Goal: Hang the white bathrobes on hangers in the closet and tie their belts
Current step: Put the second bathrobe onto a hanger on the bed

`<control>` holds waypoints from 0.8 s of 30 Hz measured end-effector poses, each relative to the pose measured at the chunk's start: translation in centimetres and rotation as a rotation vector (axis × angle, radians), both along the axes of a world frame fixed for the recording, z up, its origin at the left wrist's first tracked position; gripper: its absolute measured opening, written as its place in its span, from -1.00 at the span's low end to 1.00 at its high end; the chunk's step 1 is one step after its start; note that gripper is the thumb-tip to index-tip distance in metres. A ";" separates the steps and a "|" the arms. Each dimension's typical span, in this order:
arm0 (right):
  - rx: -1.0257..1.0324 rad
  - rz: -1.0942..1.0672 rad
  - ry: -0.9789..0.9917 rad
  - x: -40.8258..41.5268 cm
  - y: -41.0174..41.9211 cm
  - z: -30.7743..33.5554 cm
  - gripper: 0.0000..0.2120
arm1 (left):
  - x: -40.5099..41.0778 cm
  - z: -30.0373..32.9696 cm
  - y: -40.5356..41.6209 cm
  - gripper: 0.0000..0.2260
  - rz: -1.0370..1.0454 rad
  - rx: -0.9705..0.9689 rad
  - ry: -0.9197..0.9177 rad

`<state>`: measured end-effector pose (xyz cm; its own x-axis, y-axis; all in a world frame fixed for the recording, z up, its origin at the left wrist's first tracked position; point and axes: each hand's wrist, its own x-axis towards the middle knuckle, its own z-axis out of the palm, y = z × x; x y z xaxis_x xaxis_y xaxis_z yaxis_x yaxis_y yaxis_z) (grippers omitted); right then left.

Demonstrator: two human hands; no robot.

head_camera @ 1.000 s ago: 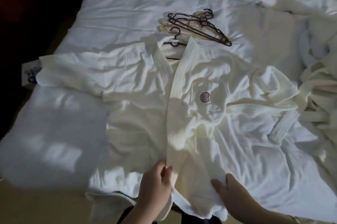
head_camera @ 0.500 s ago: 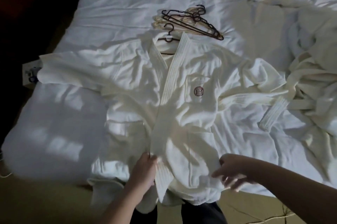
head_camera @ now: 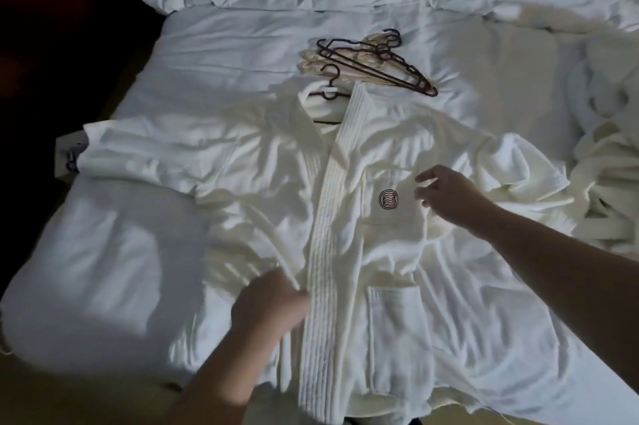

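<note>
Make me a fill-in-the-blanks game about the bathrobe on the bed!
1. The white bathrobe is spread out flat on the ____.
2. A hook pokes out at the robe's collar, so a ____ is already inside it.
3. The round dark red logo sits on the chest, right beside the person's ____ hand.
4. The left hand touches the ribbed front ____ of the robe.

Missing words: bed; hanger; right; band

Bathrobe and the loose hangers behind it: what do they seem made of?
Bathrobe: soft matte white fabric, probably cotton; it creases, with a ribbed front band. Dark hangers: thin, probably plastic or coated wire. Cream hangers beneath: unclear, maybe padded or wood.
</note>
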<state>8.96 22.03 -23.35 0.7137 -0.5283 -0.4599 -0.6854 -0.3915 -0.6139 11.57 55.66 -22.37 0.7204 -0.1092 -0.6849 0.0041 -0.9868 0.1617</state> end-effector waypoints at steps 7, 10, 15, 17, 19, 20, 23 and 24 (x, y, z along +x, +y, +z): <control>-0.179 0.103 0.087 6.1 -3.7 -1.3 -0.67 | 13.3 -0.6 -5.3 -0.74 -0.069 -0.197 -0.259; -0.287 0.160 0.067 9.1 -5.0 -2.5 -0.61 | 18.4 -3.0 -6.7 -0.63 -0.218 -0.166 -0.286; -0.430 0.233 0.049 14.2 -7.3 -4.2 -0.58 | 25.5 -6.6 -8.1 -0.63 -0.356 -0.107 -0.465; -0.454 0.216 0.054 15.8 -8.2 -5.4 -0.55 | 28.0 -7.6 -8.3 -0.63 -0.407 -0.069 -0.506; -0.455 0.198 0.079 17.1 -9.1 -6.9 -0.50 | 30.4 -8.8 -8.5 -0.59 -0.397 -0.049 -0.489; -0.447 0.201 0.098 17.5 -9.4 -7.8 -0.48 | 31.4 -9.4 -8.7 -0.56 -0.384 -0.041 -0.475; -0.426 0.247 0.133 18.5 -10.2 -10.0 -0.43 | 34.1 -11.1 -9.3 -0.48 -0.405 0.000 -0.464; -0.426 0.256 0.138 18.8 -10.5 -10.6 -0.42 | 35.0 -11.8 -9.6 -0.45 -0.433 0.023 -0.479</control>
<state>27.78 11.49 -33.94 0.7923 -0.5056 -0.3414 -0.5985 -0.7528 -0.2740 46.58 46.07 -34.17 0.8412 -0.4471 -0.3042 -0.4621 -0.8865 0.0252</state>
